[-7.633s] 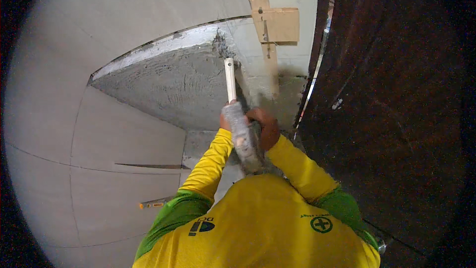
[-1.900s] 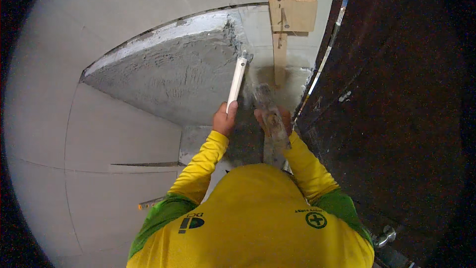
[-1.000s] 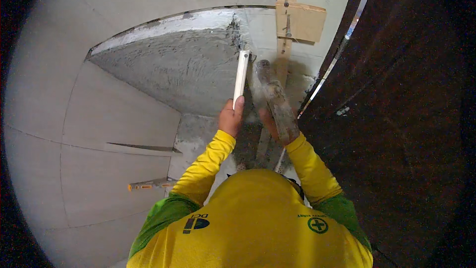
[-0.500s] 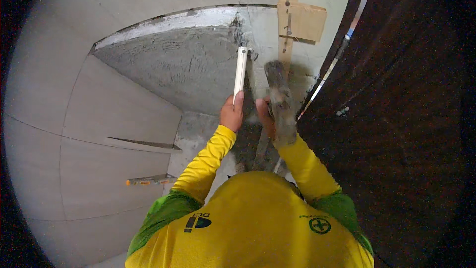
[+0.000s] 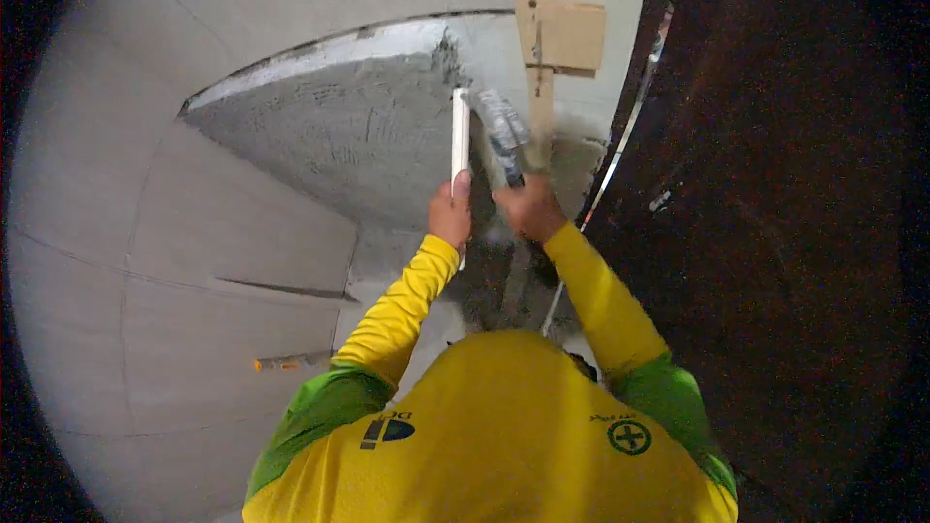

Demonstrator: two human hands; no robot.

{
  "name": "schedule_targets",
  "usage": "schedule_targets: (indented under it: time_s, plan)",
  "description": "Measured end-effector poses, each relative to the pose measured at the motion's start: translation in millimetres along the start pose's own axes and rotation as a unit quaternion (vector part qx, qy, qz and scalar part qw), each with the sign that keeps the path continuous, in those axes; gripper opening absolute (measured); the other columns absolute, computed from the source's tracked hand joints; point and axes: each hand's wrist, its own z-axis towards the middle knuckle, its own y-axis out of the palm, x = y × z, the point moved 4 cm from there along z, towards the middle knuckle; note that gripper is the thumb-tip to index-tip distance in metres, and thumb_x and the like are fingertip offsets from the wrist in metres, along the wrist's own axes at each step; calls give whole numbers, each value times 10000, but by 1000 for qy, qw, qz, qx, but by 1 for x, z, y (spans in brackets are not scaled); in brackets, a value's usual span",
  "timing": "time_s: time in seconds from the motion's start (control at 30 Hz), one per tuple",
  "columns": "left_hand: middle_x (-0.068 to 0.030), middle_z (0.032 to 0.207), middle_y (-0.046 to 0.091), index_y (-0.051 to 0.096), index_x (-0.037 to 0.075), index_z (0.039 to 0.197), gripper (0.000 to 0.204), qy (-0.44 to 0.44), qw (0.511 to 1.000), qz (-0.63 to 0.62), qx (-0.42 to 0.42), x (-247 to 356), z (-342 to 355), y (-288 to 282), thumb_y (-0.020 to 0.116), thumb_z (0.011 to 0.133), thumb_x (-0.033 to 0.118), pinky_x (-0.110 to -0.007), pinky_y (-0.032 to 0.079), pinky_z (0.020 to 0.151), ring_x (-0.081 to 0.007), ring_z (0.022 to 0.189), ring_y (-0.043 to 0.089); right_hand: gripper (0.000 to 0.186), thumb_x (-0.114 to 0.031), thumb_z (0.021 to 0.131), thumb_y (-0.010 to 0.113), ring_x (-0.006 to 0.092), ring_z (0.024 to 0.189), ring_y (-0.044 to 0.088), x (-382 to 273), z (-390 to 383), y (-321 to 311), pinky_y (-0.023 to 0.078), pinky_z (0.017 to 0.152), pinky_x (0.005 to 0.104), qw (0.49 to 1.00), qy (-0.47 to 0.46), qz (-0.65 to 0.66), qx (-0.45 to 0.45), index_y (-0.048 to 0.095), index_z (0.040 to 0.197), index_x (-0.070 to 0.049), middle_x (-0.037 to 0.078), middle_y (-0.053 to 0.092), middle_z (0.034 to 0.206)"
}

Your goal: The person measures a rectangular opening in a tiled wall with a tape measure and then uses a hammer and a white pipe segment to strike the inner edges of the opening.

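Note:
My left hand (image 5: 450, 215) is closed around a long white straight-edged bar (image 5: 460, 134), whose far end stands against the right edge of a rough grey mortar patch (image 5: 329, 121). Just right of it, my right hand (image 5: 533, 208) grips a trowel (image 5: 504, 119) by its dark handle. The trowel's mortar-smeared blade points away from me and tilts toward the bar's far end. Motion blurs the blade, and I cannot tell whether it touches the bar or the wall.
A nailed wooden batten (image 5: 539, 107) with a wooden block (image 5: 573, 36) runs beyond the trowel. Large grey panels (image 5: 223, 213) cover the left, with an orange-ended level (image 5: 291, 364) at lower left. A dark brown surface (image 5: 756, 213) fills the right side.
My right hand has turned the trowel, swinging its blade from above the wrist leftward and forward, close to the bar. My left hand still holds the bar. The view has shifted slightly.

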Motion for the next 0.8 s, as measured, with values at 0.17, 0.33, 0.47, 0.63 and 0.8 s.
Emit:
schedule_targets:
  time_s: [0.17, 0.33, 0.47, 0.63, 0.8]
  plan:
    - [-125, 598, 504, 537, -31, 798, 600, 37, 999, -10, 21, 34, -10, 7, 371, 902, 537, -349, 412, 528, -205, 549, 500, 182, -167, 762, 604, 307, 653, 583, -2, -11, -1, 461, 617, 406, 929, 192, 267, 171, 594, 807, 9, 185, 595, 729]
    - [-57, 545, 441, 470, 36, 700, 560, -45, 987, -133, -76, 38, -7, 6, 344, 906, 541, -337, 381, 388, -169, 389, 426, 224, -210, 747, 612, 313, 649, 581, 1, 16, -30, 449, 594, 412, 764, 419, 479, -108, 586, 771, 11, 183, 583, 717]
    - [-30, 530, 416, 428, 71, 680, 525, -208, 935, -256, -132, 68, -27, 4, 337, 907, 536, -321, 356, 337, -152, 338, 389, 196, -235, 774, 614, 280, 761, 593, -6, -19, -55, 456, 642, 398, 929, 216, 298, -44, 609, 829, -48, 153, 606, 830]
    - [-179, 639, 554, 518, 0, 857, 546, 188, 977, 92, 47, -10, 6, 11, 398, 885, 532, -436, 431, 537, -343, 566, 561, 312, -224, 825, 602, 280, 986, 561, -10, -62, -53, 455, 783, 357, 978, 108, 143, 108, 572, 1097, -73, 133, 596, 1061]
    - [-237, 727, 571, 534, 10, 915, 501, 76, 993, 84, -42, -13, -24, 15, 425, 889, 499, -442, 433, 641, -402, 720, 580, 482, -183, 801, 638, 251, 1052, 528, 12, -115, -2, 448, 814, 340, 975, 131, 172, 46, 478, 1219, -2, 130, 547, 1170]
